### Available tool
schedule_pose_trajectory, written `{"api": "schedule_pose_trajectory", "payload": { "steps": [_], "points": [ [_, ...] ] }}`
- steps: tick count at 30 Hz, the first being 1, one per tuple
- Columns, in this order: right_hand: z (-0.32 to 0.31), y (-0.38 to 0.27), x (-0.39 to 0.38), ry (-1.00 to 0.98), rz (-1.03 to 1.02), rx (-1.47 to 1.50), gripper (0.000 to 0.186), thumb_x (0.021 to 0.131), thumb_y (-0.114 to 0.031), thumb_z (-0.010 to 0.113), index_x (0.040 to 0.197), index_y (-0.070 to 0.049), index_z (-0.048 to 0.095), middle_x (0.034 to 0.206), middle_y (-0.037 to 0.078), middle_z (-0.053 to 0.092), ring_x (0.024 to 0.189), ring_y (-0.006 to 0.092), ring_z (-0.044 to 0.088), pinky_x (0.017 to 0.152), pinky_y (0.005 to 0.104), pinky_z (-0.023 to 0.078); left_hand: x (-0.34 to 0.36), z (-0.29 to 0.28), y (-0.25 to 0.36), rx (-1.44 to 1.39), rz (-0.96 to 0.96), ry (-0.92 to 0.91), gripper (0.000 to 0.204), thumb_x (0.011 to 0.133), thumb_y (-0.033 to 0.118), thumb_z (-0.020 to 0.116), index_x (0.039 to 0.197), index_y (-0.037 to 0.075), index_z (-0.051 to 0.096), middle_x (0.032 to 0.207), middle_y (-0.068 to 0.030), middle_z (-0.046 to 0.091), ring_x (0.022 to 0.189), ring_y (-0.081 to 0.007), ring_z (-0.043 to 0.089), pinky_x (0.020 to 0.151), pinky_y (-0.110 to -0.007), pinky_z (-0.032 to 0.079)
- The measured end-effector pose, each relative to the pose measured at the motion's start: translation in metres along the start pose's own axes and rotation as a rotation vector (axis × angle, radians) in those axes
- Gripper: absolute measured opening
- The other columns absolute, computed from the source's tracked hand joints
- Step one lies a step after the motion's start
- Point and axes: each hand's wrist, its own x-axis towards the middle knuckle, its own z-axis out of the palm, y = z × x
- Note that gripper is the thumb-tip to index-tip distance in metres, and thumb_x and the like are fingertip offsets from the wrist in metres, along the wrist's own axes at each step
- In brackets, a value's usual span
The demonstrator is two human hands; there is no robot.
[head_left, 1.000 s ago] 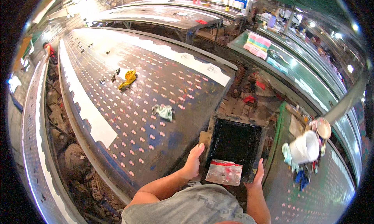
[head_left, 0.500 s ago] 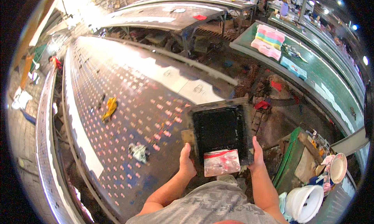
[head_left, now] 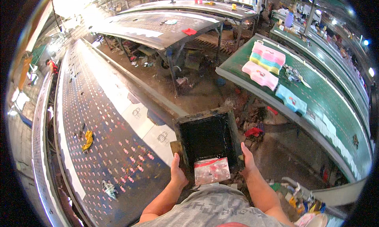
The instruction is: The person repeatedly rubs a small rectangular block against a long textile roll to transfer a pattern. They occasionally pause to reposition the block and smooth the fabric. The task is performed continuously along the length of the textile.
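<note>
A wooden-rimmed screen printing frame point(head_left: 203, 115) is held in front of my body, between my two hands. Black ink covers its mesh point(head_left: 207, 136). Across its near end rests a pale rectangular block point(head_left: 212, 171) smeared with red, its lower part sticking out toward my shirt. My left hand point(head_left: 178, 174) grips the left side near the lower corner, thumb up, beside a small wooden piece point(head_left: 176, 149) on the rim. On the opposite side my right hand point(head_left: 248, 160) clasps the frame, thumb up. Fingers of both hands are mostly hidden beneath it.
Left of me runs a long dark printing table point(head_left: 98, 120) bearing white sheets point(head_left: 152, 126), a yellow rag point(head_left: 87, 140) and a pale rag point(head_left: 109, 190). Rightward, a green table point(head_left: 316, 93) carries folded coloured cloths point(head_left: 266, 59). A red cloth point(head_left: 253, 132) lies ahead; a person point(head_left: 52, 66) stands far left.
My view has swung right, so the tables appear shifted left. The frame, still in both hands, now shows farther over the aisle. The white bucket at lower right has left view.
</note>
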Motion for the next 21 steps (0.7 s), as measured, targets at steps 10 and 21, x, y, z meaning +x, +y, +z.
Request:
{"api": "schedule_pose_trajectory", "payload": {
  "steps": [10, 21],
  "points": [
    [-0.017, -0.168, 0.161, -0.058, 0.025, -0.047, 0.060, 0.117, -0.057, 0.063, 0.148, -0.007, 0.072, 0.139, 0.013, 0.081, 0.122, 0.0328, 0.079, 0.108, 0.0515, 0.063, 0.198, 0.093, -0.055, -0.167, 0.068, -0.039, 0.052, 0.120, 0.047, 0.059, 0.148, 0.005, 0.069, 0.142, -0.0114, 0.079, 0.126, -0.0289, 0.077, 0.115, -0.047, 0.058],
    [-0.004, -0.256, 0.319, -0.456, 0.272, 0.014, 0.072, 0.119, -0.066, 0.052, 0.159, -0.007, 0.064, 0.149, 0.016, 0.076, 0.131, 0.0402, 0.075, 0.114, 0.0588, 0.061, 0.290, 0.154, -0.058, -0.083, 0.339, 0.134, 0.048, 0.119, 0.045, 0.059, 0.144, 0.006, 0.069, 0.135, -0.0116, 0.080, 0.121, -0.0280, 0.078, 0.110, -0.048, 0.060]
  ]
}}
